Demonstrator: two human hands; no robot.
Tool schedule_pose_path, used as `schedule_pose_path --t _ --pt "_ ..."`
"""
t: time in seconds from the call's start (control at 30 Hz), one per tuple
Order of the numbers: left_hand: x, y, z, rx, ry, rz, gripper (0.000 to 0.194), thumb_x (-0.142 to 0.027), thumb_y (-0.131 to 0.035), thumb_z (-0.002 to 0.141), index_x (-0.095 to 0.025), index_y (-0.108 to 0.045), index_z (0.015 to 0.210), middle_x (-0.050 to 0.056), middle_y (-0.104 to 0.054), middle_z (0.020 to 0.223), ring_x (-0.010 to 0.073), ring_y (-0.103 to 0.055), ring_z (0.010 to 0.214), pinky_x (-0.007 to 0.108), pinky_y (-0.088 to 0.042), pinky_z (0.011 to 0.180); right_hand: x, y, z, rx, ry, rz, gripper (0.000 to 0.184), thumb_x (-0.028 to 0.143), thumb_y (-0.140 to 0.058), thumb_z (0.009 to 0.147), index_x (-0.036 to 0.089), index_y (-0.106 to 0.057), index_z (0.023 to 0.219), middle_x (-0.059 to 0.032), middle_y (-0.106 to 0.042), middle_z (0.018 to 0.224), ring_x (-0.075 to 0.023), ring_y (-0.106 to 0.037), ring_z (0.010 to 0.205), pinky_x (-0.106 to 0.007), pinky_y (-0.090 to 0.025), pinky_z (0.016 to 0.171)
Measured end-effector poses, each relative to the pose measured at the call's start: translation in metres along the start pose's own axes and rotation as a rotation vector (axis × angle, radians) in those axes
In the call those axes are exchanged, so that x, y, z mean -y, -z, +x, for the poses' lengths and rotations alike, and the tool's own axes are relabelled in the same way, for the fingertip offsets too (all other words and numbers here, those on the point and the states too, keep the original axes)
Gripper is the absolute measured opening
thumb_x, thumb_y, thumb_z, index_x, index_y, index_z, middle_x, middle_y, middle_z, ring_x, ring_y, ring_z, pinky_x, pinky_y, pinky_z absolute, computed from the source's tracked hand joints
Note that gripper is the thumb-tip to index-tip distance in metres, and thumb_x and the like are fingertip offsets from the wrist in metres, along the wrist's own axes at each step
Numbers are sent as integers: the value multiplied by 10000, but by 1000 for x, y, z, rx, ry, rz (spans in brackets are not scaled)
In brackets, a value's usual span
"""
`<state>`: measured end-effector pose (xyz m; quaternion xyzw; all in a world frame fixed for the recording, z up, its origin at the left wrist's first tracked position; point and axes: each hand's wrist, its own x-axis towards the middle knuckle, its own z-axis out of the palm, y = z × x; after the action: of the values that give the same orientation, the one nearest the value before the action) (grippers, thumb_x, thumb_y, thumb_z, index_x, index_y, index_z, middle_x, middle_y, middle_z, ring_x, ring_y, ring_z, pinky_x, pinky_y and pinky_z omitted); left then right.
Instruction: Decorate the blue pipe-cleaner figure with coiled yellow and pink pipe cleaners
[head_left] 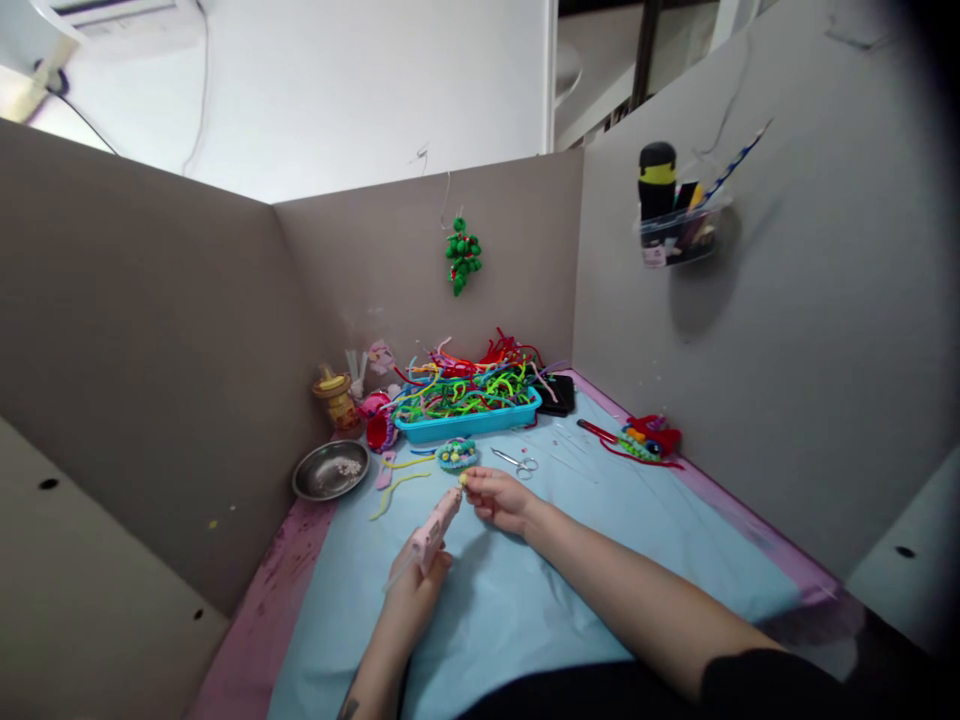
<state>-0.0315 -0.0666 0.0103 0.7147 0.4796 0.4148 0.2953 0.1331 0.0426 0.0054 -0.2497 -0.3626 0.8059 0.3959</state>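
Note:
My left hand (pixel 420 578) is wrapped round a pale pink hot glue gun (pixel 436 532), whose nozzle points up and away from me. Between the fingertips of my right hand (pixel 501 498) is a small yellow piece (pixel 463 480), close to the nozzle; I cannot tell whether the two touch. Just beyond my hands lies a fuzzy blue-green piece dotted with yellow (pixel 457 455). Small scissors (pixel 516 462) rest to its right. Yellow pipe cleaners (pixel 397 490) lie to the left on the blue table cover (pixel 510 620).
At the back stands a blue tray (pixel 469 427) heaped with colourful pipe cleaners. A metal bowl (pixel 330 470) with small white bits and a yellow-brown cup (pixel 337 402) are at the left. Coloured pipe-cleaner work (pixel 649 440) lies at the right. Grey partitions (pixel 427 240) enclose the table.

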Motion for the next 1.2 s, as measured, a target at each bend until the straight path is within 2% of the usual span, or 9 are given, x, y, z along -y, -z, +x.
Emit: schedule_pose_path --t 0.17,0.37,0.6,0.77,0.9,0.93,1.0,1.1,1.2 --pt "-1 0 0 8 -14 -68 538 -205 -433 813 -224 -389 1349 67 -367 1432 229 -365 1291 366 -400 981 -1 1 2 -15 -9 -51 387 313 -810 494 152 -555 736 64 -450 524 -38 -337 445 -181 -105 391" --pt "10 0 -2 -73 23 0 550 -253 -472 795 -206 -408 1338 88 -440 1383 242 -462 1208 395 -375 1000 -2 -1 0 -12 -27 -110 359 316 -798 523 152 -557 732 71 -444 514 -37 -339 438 -185 -114 393" --pt "2 3 -1 -68 20 40 546 -238 -411 823 -208 -366 1366 80 -398 1412 231 -449 1219 400 -360 1016 6 -3 -6 18 -42 -96 336 258 -789 488 149 -557 705 63 -462 530 -38 -358 451 -185 -121 395" --pt "-5 1 1 -28 -37 -21 529 -243 -407 835 -198 -377 1361 78 -384 1422 230 -357 1295 373 -353 1023 7 -3 -4 -28 67 -25 336 280 -785 508 154 -554 717 63 -449 532 -40 -332 450 -189 -109 395" --pt "-7 2 -4 0 -75 16 503 -312 -395 842 -180 -425 1328 91 -472 1351 232 -389 1270 353 -352 1018 6 3 2 -154 170 -67 344 330 -777 508 165 -556 714 69 -435 520 -46 -297 436 -198 -100 389" --pt "-5 7 -7 -30 -66 62 499 -336 -399 836 -176 -451 1305 96 -506 1314 240 -410 1252 351 -358 1009 7 6 4 -199 202 -107 336 349 -767 516 167 -559 709 70 -428 511 -50 -293 433 -201 -106 390" --pt "5 24 -15 -171 14 182 496 -393 -386 827 -161 -488 1254 110 -566 1228 256 -467 1191 349 -382 976 11 12 7 -298 287 -236 306 383 -734 551 169 -575 700 69 -422 499 -59 -296 434 -206 -142 398" --pt "27 67 -32 -467 285 423 508 -474 -407 788 -114 -535 1123 142 -624 1072 283 -568 1022 355 -442 866 18 21 15 -405 436 -528 227 371 -669 626 166 -596 693 40 -487 536 -89 -382 487 -221 -267 457" --pt "44 112 -52 -515 478 656 445 -447 -432 771 -126 -540 1059 142 -633 1006 280 -597 928 342 -463 771 22 24 28 -440 542 -893 126 293 -605 685 168 -605 690 -2 -564 638 -138 -487 612 -253 -362 581"
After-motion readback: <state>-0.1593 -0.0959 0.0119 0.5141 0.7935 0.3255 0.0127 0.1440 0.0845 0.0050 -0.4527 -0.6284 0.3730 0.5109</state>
